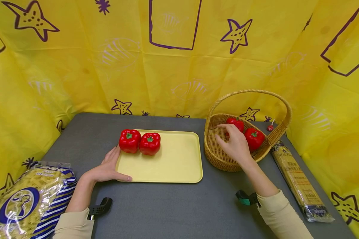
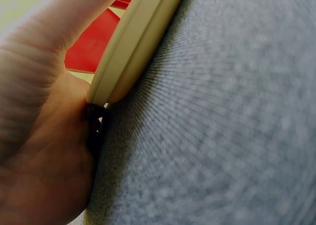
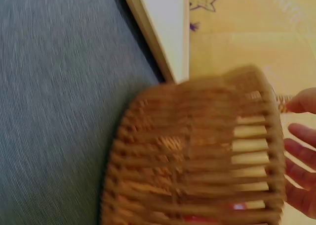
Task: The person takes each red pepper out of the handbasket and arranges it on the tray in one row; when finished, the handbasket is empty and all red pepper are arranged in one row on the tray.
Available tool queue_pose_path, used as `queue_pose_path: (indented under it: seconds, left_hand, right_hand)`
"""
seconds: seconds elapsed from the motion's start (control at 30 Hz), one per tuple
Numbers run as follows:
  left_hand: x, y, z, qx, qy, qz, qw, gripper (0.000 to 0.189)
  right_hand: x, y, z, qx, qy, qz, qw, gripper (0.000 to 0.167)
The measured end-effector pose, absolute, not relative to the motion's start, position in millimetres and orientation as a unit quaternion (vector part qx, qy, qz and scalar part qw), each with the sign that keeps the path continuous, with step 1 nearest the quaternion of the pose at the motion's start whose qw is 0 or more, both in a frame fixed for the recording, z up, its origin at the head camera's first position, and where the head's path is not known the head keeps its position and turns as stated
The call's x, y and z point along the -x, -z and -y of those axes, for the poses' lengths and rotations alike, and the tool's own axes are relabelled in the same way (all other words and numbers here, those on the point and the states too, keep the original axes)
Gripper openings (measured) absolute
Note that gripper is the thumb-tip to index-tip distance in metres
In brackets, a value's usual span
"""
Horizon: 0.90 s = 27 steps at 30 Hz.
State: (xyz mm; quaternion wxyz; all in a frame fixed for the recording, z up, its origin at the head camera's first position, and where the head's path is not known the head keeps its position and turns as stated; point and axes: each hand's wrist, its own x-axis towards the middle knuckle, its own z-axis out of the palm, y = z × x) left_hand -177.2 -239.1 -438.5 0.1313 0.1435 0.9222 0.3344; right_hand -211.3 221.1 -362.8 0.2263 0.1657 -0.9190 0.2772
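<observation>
Two red bell peppers with green stems, the left pepper (image 1: 130,141) and the right pepper (image 1: 150,144), sit side by side at the left end of a pale yellow tray (image 1: 179,156). My left hand (image 1: 106,167) rests at the tray's lower left corner, thumb along the near edge and fingers along the left side. Over the wicker basket (image 1: 224,162) hovers my right hand (image 1: 234,142), its fingers apart and nothing between them. Inside the basket lie a rear pepper (image 1: 235,123), partly hidden by that hand, and a front pepper (image 1: 255,139).
A bag of spiral pasta (image 1: 33,202) lies at the left. Right of the basket lies a long pack of spaghetti (image 1: 299,182), with a small red wrapped item (image 1: 270,127) behind it. The basket's tall handle (image 1: 251,91) arches overhead. A yellow curtain (image 1: 179,66) encloses the grey table (image 1: 167,209).
</observation>
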Motion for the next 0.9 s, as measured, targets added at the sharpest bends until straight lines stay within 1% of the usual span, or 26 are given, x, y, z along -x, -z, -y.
queue_pose_path:
  seconds: [0.23, 0.5, 0.7, 0.9]
  left_hand:
    - [177, 437, 238, -0.143, -0.335, -0.922, 0.131, 0.134]
    - [177, 437, 238, -0.142, -0.338, -0.921, 0.135, 0.134]
    - [177, 438, 239, -0.146, -0.338, -0.921, 0.128, 0.134]
    - [177, 439, 239, -0.146, -0.335, -0.922, 0.128, 0.134]
  right_hand:
    - [219, 348, -241, -0.142, -0.257, 0.942, 0.161, 0.039]
    - [226, 333, -253, -0.125, -0.230, 0.959, 0.106, 0.044]
    - [235, 321, -258, -0.102, -0.209, 0.971, 0.060, 0.053]
    - [248, 315, -264, -0.084, -0.193, 0.978, 0.002, 0.060]
